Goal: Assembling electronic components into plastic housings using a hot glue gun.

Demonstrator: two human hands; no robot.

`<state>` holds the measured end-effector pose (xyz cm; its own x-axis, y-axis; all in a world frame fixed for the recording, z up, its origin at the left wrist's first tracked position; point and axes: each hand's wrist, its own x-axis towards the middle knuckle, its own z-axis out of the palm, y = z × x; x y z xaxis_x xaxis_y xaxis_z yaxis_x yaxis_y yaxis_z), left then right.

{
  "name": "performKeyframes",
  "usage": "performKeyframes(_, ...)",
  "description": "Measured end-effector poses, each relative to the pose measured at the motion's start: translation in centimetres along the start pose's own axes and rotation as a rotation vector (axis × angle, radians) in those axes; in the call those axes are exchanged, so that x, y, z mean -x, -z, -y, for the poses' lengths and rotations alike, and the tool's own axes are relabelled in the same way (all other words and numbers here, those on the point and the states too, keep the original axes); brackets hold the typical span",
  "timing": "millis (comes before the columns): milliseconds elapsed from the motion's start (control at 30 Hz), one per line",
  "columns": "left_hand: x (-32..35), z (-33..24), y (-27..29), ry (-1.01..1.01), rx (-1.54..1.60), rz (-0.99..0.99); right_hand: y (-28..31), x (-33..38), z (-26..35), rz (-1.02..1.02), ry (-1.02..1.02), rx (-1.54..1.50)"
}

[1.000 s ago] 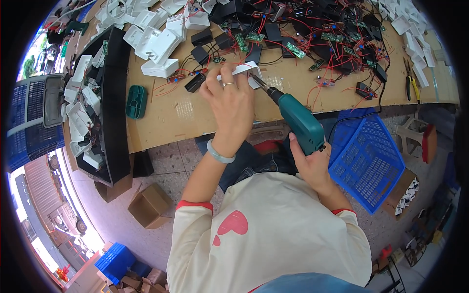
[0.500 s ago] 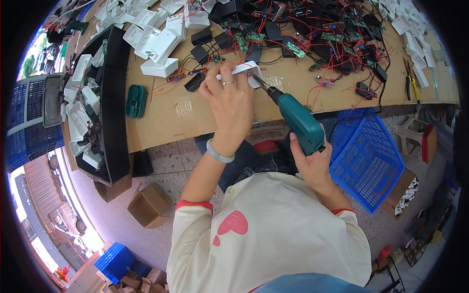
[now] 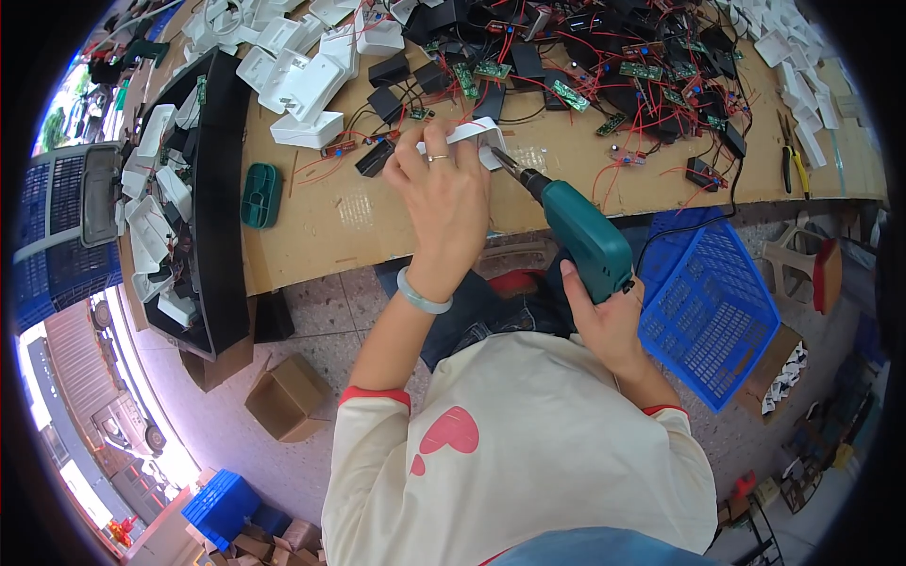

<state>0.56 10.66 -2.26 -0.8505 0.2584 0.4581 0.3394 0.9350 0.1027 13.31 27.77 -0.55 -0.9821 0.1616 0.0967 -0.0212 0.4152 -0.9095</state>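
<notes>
My left hand (image 3: 442, 193) is closed on a white plastic housing (image 3: 486, 127) near the table's front edge; its fingers cover most of the piece. In my right hand (image 3: 609, 321) is a green electric screwdriver (image 3: 587, 238), gripped at its rear end. The bit points up and left, and its tip reaches the inside of the housing; whether it touches a screw is too small to tell. Just left of my left hand lies a black box-shaped part (image 3: 376, 158) with wires. A green oval tray (image 3: 261, 195) sits further left on the cardboard-covered table (image 3: 321, 241).
White housings (image 3: 307, 85) pile up at the back left. Black cases, red wires and circuit boards (image 3: 642, 71) heap across the back. A black bin (image 3: 222, 208) of parts stands left. Pliers (image 3: 800, 170) lie far right. A blue crate (image 3: 713, 316) is below the table edge.
The screwdriver and my right hand have shifted slightly right and down. My left hand still holds the white housing in nearly the same place.
</notes>
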Motion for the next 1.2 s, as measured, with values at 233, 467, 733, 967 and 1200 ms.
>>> performKeyframes(233,-0.1,0.1,0.1,-0.005,0.003,0.003,1.3,1.4,0.1,-0.047,-0.027,-0.105)
performKeyframes(467,-0.3,0.1,0.6,-0.014,0.056,0.02,2.8,2.2,-0.1,-0.135,-0.081,-0.26)
performKeyframes(733,-0.4,0.2,1.0,-0.017,0.08,0.04,3.3,1.8,0.2,-0.192,-0.173,-0.351)
performKeyframes(967,0.0,0.7,2.3,-0.031,0.117,0.137,3.1,1.6,0.3,-0.205,-0.167,-0.369)
performKeyframes(1200,0.9,1.6,2.3,-0.043,0.145,0.02,3.1,1.6,0.4,-0.195,-0.163,-0.354)
